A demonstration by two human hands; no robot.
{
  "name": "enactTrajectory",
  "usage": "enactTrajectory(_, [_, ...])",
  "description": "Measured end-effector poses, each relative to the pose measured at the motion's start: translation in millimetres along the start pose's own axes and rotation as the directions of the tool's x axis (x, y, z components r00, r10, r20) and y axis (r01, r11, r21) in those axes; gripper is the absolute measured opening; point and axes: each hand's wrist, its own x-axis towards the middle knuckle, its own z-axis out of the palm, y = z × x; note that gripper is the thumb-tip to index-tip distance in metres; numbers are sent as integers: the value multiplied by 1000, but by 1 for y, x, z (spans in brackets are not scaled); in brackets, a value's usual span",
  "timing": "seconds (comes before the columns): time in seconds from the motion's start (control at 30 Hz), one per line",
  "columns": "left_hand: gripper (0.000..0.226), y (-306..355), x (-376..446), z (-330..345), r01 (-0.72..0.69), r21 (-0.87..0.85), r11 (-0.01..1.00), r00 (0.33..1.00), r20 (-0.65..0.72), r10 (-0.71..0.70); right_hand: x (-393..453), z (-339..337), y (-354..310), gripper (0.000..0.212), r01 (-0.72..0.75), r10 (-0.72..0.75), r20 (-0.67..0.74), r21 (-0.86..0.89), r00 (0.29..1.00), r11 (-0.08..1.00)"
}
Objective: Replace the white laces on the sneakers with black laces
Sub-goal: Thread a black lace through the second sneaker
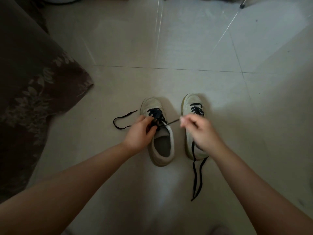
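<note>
Two white sneakers stand side by side on the tiled floor, toes pointing away from me. The left sneaker (161, 146) has a black lace (156, 114) crossed through its eyelets. My left hand (139, 131) grips that shoe's upper at the top eyelets. My right hand (199, 128) pinches one end of the same lace and holds it taut to the right. The lace's other end (122, 120) lies looped on the floor to the left. The right sneaker (193, 106), partly hidden under my right hand, is laced in black, with its loose ends (197, 177) trailing toward me.
A brown floral bedcover or cushion (32, 92) fills the left side. Thin metal legs (243, 5) stand at the top right. Pale floor tiles (186, 48) stretch beyond the shoes.
</note>
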Motion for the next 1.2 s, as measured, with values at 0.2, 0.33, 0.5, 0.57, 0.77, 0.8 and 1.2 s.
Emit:
enactTrajectory(0.2, [23,-4,-4,-3,-59,-10,998,998,13,59,9,-13,-29,32,-163,221,113,961,969,224])
enactTrajectory(0.33, [39,-10,-10,-8,-153,143,978,987,80,143,9,1,-24,33,-449,447,181,647,876,616])
enactTrajectory(0.5, [45,-7,-14,-4,-120,225,967,993,28,116,-7,17,-12,42,-120,254,198,-514,947,849])
enactTrajectory(0.57, [44,-6,-13,-4,-98,204,974,995,23,95,-10,21,-10,44,-28,266,257,-669,929,743])
enactTrajectory(0.77, [46,-5,-9,-4,-40,180,983,998,51,32,3,-6,10,29,-93,376,218,-748,900,657])
enactTrajectory(0.8, [46,-4,-9,-4,-39,185,982,998,55,29,5,-8,13,32,-86,406,256,-749,877,658])
enactTrajectory(1.2, [30,-22,0,-10,79,34,996,996,48,-80,-8,19,-39,39,222,-31,623,-232,782,947])
